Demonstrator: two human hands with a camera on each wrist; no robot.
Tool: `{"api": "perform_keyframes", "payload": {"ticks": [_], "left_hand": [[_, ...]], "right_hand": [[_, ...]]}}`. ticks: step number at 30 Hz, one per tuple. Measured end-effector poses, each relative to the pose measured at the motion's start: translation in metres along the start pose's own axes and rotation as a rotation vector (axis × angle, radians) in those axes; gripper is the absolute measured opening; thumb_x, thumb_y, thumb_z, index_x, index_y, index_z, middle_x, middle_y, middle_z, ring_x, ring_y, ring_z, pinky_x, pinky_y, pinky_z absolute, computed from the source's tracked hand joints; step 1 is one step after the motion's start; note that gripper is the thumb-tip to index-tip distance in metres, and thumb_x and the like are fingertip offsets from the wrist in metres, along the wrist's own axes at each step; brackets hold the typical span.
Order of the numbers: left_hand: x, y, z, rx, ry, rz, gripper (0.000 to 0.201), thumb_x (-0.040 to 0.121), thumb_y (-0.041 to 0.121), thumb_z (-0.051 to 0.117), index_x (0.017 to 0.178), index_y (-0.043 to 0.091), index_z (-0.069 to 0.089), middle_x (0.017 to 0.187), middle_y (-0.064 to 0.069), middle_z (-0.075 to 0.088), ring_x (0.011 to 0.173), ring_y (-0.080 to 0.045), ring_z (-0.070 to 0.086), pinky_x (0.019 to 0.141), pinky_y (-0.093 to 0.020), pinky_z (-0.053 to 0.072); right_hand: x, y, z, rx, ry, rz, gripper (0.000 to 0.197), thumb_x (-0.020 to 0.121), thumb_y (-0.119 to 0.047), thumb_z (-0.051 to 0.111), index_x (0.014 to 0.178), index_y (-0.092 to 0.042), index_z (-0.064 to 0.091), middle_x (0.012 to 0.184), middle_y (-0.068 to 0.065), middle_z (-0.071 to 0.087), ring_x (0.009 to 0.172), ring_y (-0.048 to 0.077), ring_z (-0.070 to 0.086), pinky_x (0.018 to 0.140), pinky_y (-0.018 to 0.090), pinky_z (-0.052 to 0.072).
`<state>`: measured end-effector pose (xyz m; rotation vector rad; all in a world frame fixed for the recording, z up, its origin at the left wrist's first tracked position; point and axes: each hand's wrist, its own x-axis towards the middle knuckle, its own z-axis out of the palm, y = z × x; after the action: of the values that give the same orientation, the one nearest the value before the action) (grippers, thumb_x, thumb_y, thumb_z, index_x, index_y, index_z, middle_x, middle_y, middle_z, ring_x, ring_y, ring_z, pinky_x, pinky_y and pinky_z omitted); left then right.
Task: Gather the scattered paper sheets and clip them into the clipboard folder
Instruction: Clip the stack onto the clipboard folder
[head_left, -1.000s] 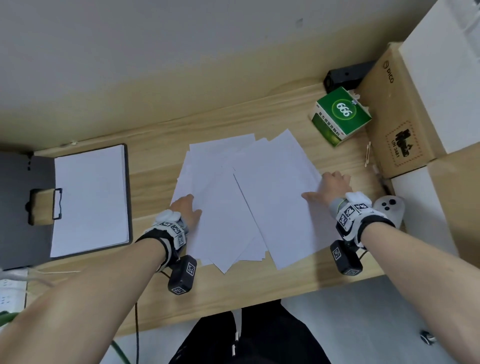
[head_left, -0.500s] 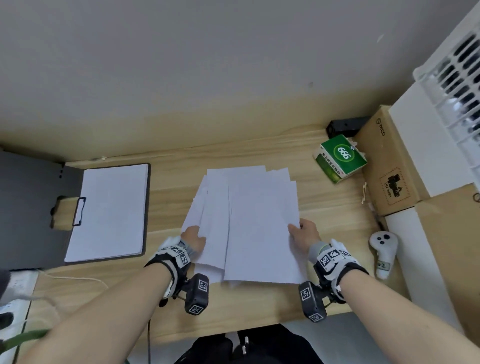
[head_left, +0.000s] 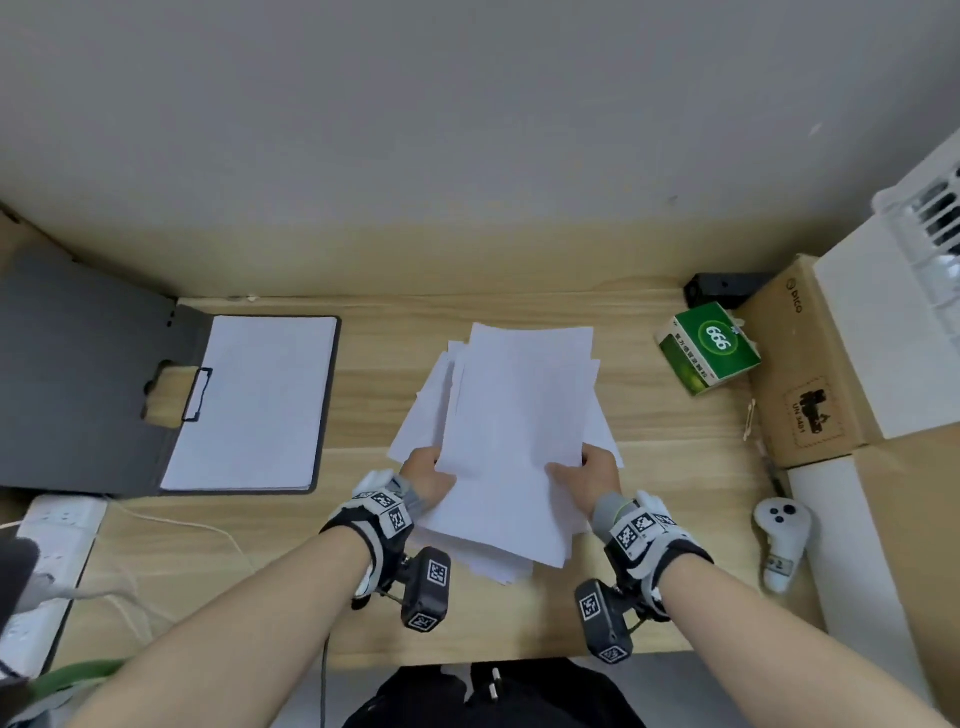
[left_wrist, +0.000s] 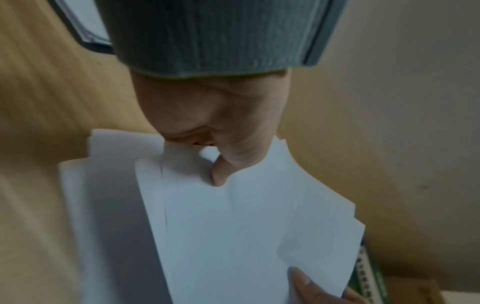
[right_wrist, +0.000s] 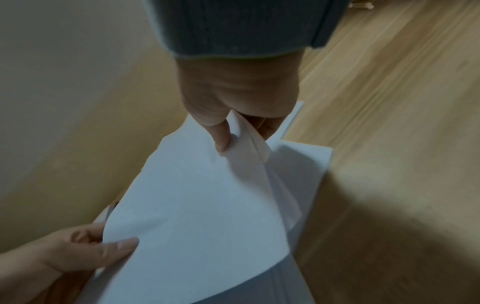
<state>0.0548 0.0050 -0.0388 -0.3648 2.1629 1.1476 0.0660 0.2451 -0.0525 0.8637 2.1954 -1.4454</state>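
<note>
A loose stack of white paper sheets (head_left: 514, 431) lies mid-desk, its edges uneven and its near part raised off the wood. My left hand (head_left: 428, 475) pinches the stack's left side, thumb on top (left_wrist: 221, 176). My right hand (head_left: 589, 475) pinches the right side, thumb on the top sheet (right_wrist: 221, 139), which curls upward (right_wrist: 197, 205). The dark grey clipboard folder (head_left: 93, 374) lies open at the desk's left, with a pad of white paper (head_left: 254, 405) under its clip (head_left: 196, 395).
A green box marked 666 (head_left: 709, 345) sits at the right, beside stacked cardboard boxes (head_left: 800, 364). A white game controller (head_left: 782, 540) lies near the right front. A white power strip (head_left: 47, 561) with cables is at the left front edge. Behind the desk is a wall.
Both hands have drawn inward, sliding the spread sheets into one narrower stack. The hands now grip the stack's sides and its near part has lifted.
</note>
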Motion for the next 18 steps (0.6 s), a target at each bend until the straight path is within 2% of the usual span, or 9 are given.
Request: {"api": "perform_keyframes", "payload": {"ticks": [4,5,7,9,13,14,18], "left_hand": [[-0.006,0.046,-0.033,-0.128,0.108,0.09,0.041,0.083,-0.004,0.052,0.118,0.015,0.062,0.099,-0.004,0.066,0.093,-0.023,0.063,0.072,-0.024,0.049],[-0.004,0.056,-0.04,-0.182,0.129,0.091,0.044,0.082,-0.005,0.053,0.12,0.016,0.059,0.102,-0.006,0.067,0.095,-0.024,0.064,0.076,-0.027,0.051],[0.0,0.075,-0.059,-0.241,0.18,0.085,0.041,0.08,-0.004,0.059,0.12,0.007,0.061,0.108,-0.01,0.069,0.1,-0.027,0.066,0.084,-0.032,0.054],[0.006,0.088,-0.073,-0.252,0.227,0.073,0.043,0.075,0.004,0.069,0.117,0.004,0.062,0.105,-0.01,0.071,0.099,-0.029,0.068,0.088,-0.037,0.056],[0.009,0.099,-0.087,-0.256,0.267,0.074,0.059,0.062,0.023,0.08,0.112,0.002,0.059,0.102,-0.009,0.068,0.096,-0.028,0.066,0.09,-0.039,0.054],[0.006,0.102,-0.087,-0.288,0.273,0.087,0.058,0.062,0.021,0.081,0.113,0.002,0.059,0.102,-0.009,0.069,0.097,-0.027,0.067,0.089,-0.038,0.054],[-0.002,0.1,-0.08,-0.413,0.261,0.134,0.036,0.073,0.004,0.077,0.107,0.002,0.066,0.099,-0.007,0.071,0.092,-0.024,0.068,0.083,-0.031,0.052]], "right_hand": [[-0.003,-0.061,-0.018,0.184,0.01,-0.155,0.017,0.077,0.004,0.069,0.094,0.003,0.07,0.086,0.013,0.07,0.075,0.023,0.063,0.066,0.033,0.053],[-0.003,-0.075,-0.022,0.224,0.004,-0.186,0.02,0.077,0.006,0.07,0.097,0.002,0.069,0.088,0.012,0.071,0.075,0.022,0.064,0.066,0.031,0.054],[-0.005,-0.102,-0.027,0.303,0.001,-0.25,0.026,0.077,0.007,0.073,0.1,-0.005,0.07,0.094,0.01,0.073,0.08,0.02,0.069,0.071,0.031,0.056],[-0.007,-0.122,-0.031,0.358,-0.001,-0.302,0.027,0.076,0.006,0.075,0.098,-0.01,0.07,0.095,0.007,0.074,0.082,0.018,0.071,0.073,0.029,0.057],[-0.016,-0.137,-0.03,0.381,-0.041,-0.364,0.029,0.077,0.01,0.073,0.1,-0.007,0.068,0.088,0.001,0.072,0.076,0.01,0.068,0.063,0.014,0.055],[-0.016,-0.136,-0.028,0.383,-0.041,-0.363,0.029,0.077,0.01,0.074,0.101,-0.006,0.068,0.087,0.0,0.072,0.075,0.01,0.068,0.062,0.013,0.054],[-0.015,-0.122,-0.02,0.401,-0.053,-0.328,0.033,0.072,0.007,0.079,0.103,-0.004,0.071,0.093,0.005,0.076,0.083,0.018,0.073,0.065,0.018,0.056]]}}
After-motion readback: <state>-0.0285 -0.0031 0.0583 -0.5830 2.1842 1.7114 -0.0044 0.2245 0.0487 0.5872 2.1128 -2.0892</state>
